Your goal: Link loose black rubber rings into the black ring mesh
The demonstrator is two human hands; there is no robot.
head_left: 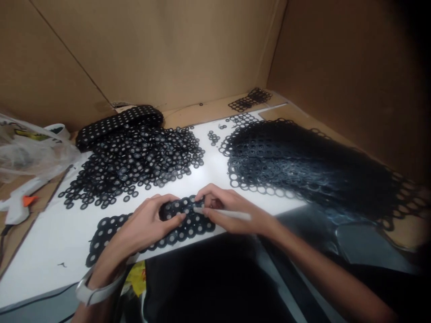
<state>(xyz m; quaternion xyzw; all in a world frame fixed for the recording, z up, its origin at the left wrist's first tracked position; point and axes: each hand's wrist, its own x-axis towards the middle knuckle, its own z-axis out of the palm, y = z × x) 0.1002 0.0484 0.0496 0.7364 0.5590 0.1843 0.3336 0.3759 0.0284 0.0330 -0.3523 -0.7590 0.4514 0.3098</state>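
Black strip (191, 230): lay at the bench's (43, 255) near edge. Your left hand (143, 224) clamped it; your right hand (229, 201) clamped a tool (241, 215). Apparent step: working the strip. Next move likely called for steady pressure.

No lettering, brand, number or sign can be read. The yellow and dark patches at the clear bag (43, 159) are too blurred to make out, as are any marks on the yellow item (136, 278) below.
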